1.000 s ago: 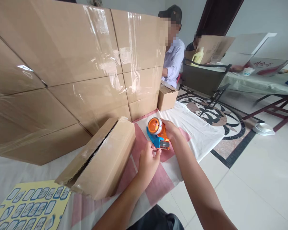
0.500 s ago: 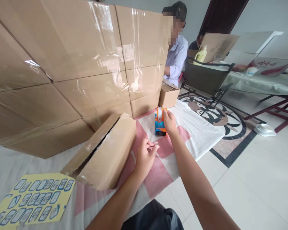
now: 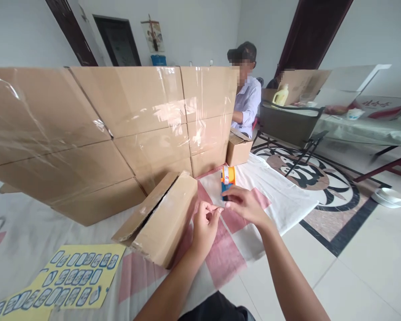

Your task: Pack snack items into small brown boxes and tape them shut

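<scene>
Pinching thumb to forefinger, the left grip point(image 3: 204, 225) is closed above the pink-and-white cloth point(image 3: 224, 263) of the desk point(image 3: 284, 189); whether anything thin is caught between those fingertips is too small to tell. The right grip point(image 3: 249, 207) is just beside it, palm down and fingers half curled — whether it is open or closed cannot be told, nor whether it touches the left fingertips.

An orange and blue tape dispenser point(image 3: 228, 183) rests on the desk just beyond the right grip. Its lower blue part is partly hidden by the right fingers; contact between them cannot be established.

Left of the left grip, a carton point(image 3: 169, 218) lies at a slant, its long seam gaping. A yellow label sheet point(image 3: 102, 298), with rows of blue-edged labels, lies flat near the carton's near end. Behind rises a wall of stacked cartons point(image 3: 150, 107) bearing shiny clear tape. At its right-hand end is a small carton point(image 3: 239, 153) — near the dispenser, its top flap slightly raised. Beyond that is a co-worker point(image 3: 250, 102) in a dark cap and pale shirt. A dark chair point(image 3: 284, 127) stands farther right.
</scene>
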The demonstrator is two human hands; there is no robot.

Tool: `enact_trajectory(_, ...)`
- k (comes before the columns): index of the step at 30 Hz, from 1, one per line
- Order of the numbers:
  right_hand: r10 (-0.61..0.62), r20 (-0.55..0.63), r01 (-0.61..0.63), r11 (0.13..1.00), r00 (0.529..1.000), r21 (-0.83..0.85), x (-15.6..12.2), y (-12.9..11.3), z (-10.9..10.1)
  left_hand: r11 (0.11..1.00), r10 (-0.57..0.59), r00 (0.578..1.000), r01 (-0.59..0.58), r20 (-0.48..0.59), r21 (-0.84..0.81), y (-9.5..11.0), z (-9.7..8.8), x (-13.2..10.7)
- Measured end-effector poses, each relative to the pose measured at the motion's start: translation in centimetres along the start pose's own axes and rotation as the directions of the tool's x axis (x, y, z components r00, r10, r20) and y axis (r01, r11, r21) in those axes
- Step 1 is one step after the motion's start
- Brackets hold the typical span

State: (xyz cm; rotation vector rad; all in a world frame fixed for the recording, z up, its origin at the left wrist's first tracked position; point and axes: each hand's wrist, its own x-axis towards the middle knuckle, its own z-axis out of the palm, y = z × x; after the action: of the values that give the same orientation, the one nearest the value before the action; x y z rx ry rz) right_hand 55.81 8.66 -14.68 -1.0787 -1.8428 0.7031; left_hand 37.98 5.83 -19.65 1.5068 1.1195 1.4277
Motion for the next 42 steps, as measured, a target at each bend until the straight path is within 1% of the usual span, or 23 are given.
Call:
enact_trajectory(2,-0.01,0.037,0.011,1.0,0.999,-0.026,-0.4,-0.4,0.5,1.0,0.007,1.0,-0.007,-0.004,0.013,0.1,0.0,0.0)
enact_trajectory(5,-0.04,0.072,0.042,0.999,0.997,-0.023,-0.2,-1.1,0.9,1.0,0.01,1.0,-0.01,-0.016,0.022,0.6,-0.1,0.0)
enact_trajectory(11,-0.107,0.127,0.106,0.994,0.986,0.011,1.2,-3.1,0.4,0.998,-0.048,0.996,0.045,-0.069,-0.038,3.0,-0.4,-0.6)
enact_trajectory(12,-0.118,0.145,0.115,0.993,0.982,0.031,1.5,-3.5,0.4,0.996,-0.072,0.994,0.067,-0.084,-0.061,3.4,-0.6,-0.9)
enact_trajectory(14,-0.146,0.199,0.131,0.988,0.969,0.084,2.1,-4.5,0.8,0.976,-0.188,0.975,0.172,-0.12,-0.135,4.2,-1.0,-1.6)
enact_trajectory(16,-0.177,0.27,0.143,0.98,0.946,0.139,2.8,-5.5,1.5,0.921,-0.344,0.927,0.303,-0.149,-0.245,5.0,-1.7,-2.6)
enact_trajectory(17,-0.188,0.306,0.143,0.976,0.933,0.163,3.3,-6.0,2.0,0.889,-0.405,0.901,0.349,-0.155,-0.298,5.3,-2.1,-3.2)
enact_trajectory(18,-0.194,0.338,0.137,0.973,0.921,0.183,3.8,-6.4,2.5,0.867,-0.439,0.884,0.369,-0.164,-0.334,5.7,-2.5,-3.9)
enact_trajectory(19,-0.195,0.361,0.128,0.971,0.912,0.202,4.3,-6.8,3.0,0.869,-0.435,0.881,0.357,-0.184,-0.343,6.1,-2.9,-4.5)
enact_trajectory(20,-0.194,0.376,0.114,0.968,0.906,0.224,4.9,-7.2,3.5,0.889,-0.403,0.889,0.323,-0.216,-0.326,6.5,-3.3,-5.1)
enact_trajectory(21,-0.193,0.388,0.101,0.964,0.901,0.244,5.5,-7.5,3.9,0.922,-0.344,0.902,0.272,-0.26,-0.275,6.9,-3.7,-5.7)
enact_trajectory(22,-0.195,0.4,0.094,0.962,0.896,0.257,6.1,-7.8,4.2,0.96,-0.258,0.914,0.206,-0.313,-0.192,7.2,-4.2,-6.3)
enact_trajectory(23,-0.199,0.412,0.096,0.961,0.889,0.258,6.8,-8.1,4.5,0.987,-0.156,0.916,0.134,-0.369,-0.084,7.5,-4.7,-6.7)
enact_trajectory(24,-0.209,0.425,0.108,0.963,0.881,0.249,7.5,-8.4,4.8,0.997,-0.054,0.907,0.076,-0.418,0.035,7.7,-5.2,-7.1)
enact_trajectory(25,-0.222,0.444,0.129,0.964,0.868,0.23,8.1,-8.7,5.0,0.988,0.028,0.894,0.043,-0.446,0.147,7.8,-5.7,-7.4)
enact_trajectory(26,-0.234,0.466,0.153,0.967,0.853,0.206,8.8,-9.0,5.3,0.969,0.081,0.884,0.038,-0.461,0.243,7.8,-6.2,-7.6)
enact_trajectory(29,-0.234,0.534,0.167,0.971,0.812,0.172,10.6,-9.6,6.2,0.905,0.131,0.875,0.087,-0.467,0.417,7.4,-7.8,-7.9)
enact_trajectory(31,-0.221,0.57,0.15,0.974,0.791,0.17,11.5,-9.9,7.0,0.875,0.158,0.867,0.098,-0.472,0.473,7.0,-8.8,-8.0)
enact_trajectory(33,-0.225,0.582,0.163,0.974,0.781,0.158,12.3,-10.2,7.8,0.864,0.176,0.861,0.097,-0.476,0.495,6.7,-9.5,-8.1)
enact_trajectory(35,-0.246,0.575,0.21,0.969,0.78,0.129,12.8,-10.7,8.4,0.864,0.175,0.868,0.092,-0.465,0.496,6.5,-10.0,-8.1)
enact_trajectory(39,-0.278,0.535,0.305,0.952,0.798,0.039,13.0,-11.6,9.2,0.86,0.195,0.875,0.064,-0.442,0.506,6.2,-10.4,-8.1)
enact_trajectory(41,-0.259,0.532,0.296,0.955,0.806,0.018,12.7,-11.9,9.3,0.849,0.236,0.871,0.032,-0.432,0.527,6.1,-10.4,-8.2)
enact_trajectory(42,-0.241,0.541,0.276,0.961,0.806,0.017,12.6,-11.9,9.2,0.839,0.276,0.861,0.0,-0.427,0.544,6.2,-10.4,-8.2)
